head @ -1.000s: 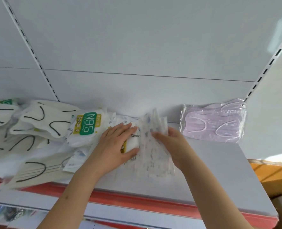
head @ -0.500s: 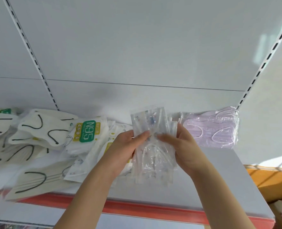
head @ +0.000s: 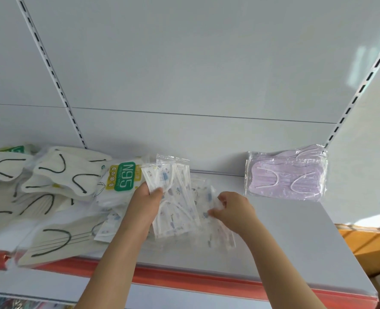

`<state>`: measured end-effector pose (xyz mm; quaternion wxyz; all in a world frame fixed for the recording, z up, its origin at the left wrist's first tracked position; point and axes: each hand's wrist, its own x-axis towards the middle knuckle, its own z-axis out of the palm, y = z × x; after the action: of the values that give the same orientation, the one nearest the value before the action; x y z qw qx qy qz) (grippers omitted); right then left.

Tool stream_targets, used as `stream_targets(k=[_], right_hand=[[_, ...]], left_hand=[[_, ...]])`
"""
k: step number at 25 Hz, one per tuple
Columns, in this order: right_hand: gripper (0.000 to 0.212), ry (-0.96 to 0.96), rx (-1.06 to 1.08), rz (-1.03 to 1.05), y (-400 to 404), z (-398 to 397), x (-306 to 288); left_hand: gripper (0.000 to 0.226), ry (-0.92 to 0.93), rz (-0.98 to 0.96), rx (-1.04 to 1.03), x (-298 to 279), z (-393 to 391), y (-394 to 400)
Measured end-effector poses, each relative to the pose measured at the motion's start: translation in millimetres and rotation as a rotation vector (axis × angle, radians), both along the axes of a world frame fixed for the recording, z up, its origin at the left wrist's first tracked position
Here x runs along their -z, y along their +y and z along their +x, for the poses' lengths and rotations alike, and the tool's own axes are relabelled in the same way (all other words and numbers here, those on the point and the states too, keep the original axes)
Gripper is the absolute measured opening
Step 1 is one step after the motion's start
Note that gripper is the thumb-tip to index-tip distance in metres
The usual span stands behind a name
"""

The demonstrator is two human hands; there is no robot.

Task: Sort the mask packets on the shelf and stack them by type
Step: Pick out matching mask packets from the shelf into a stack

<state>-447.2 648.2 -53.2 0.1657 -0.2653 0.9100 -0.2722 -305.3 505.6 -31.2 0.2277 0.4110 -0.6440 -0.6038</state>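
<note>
My left hand (head: 145,202) grips a small bunch of clear packets with blue-printed white masks (head: 173,197), tilted up over the middle of the white shelf (head: 296,237). My right hand (head: 231,208) pinches the edge of more printed packets (head: 215,233) that lie flat on the shelf, just right of the held bunch. A green-labelled N95 packet (head: 123,179) lies left of my left hand. A stack of lilac mask packets (head: 285,175) leans against the back wall at the right.
Cream mask packets with black ear loops (head: 51,190) are piled loosely over the shelf's left part. A red strip (head: 184,277) runs along the front edge. Slotted uprights (head: 57,85) stand on the back panel. Orange cartons (head: 374,248) sit beyond the shelf's right end.
Both hands had the printed packets lifted together; now some lie flat on the shelf under my right hand, while my left hand keeps a bunch raised further left.
</note>
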Motion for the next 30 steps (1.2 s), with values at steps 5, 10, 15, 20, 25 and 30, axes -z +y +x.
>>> stream_targets(k=[5,10,15,20,25,30], right_hand=[[0.011,-0.099,0.288,-0.997,23.3,-3.4,-37.9],[0.013,-0.064,0.003,-0.815,-11.0,17.3,-31.4],[0.009,-0.059,-0.174,-0.685,-40.8,35.4,-15.4],[0.02,0.006,0.018,-0.395,-59.4,-25.1,3.7],[0.024,0.168,-0.118,0.123,-82.8,-39.3,20.9],[0.015,0.08,-0.159,0.007,-85.3,-38.6,14.3]], left_hand=[[0.026,0.173,0.071,-0.003,-8.8,3.8,7.1],[0.035,0.364,0.237,0.123,-21.6,4.5,19.7],[0.037,0.225,0.022,0.167,-16.0,14.7,13.5],[0.038,0.217,0.123,-0.112,-3.3,37.2,-19.9],[0.043,0.21,0.142,-0.125,14.8,45.0,-27.6],[0.044,0.2,0.121,-0.113,18.4,47.8,-31.1]])
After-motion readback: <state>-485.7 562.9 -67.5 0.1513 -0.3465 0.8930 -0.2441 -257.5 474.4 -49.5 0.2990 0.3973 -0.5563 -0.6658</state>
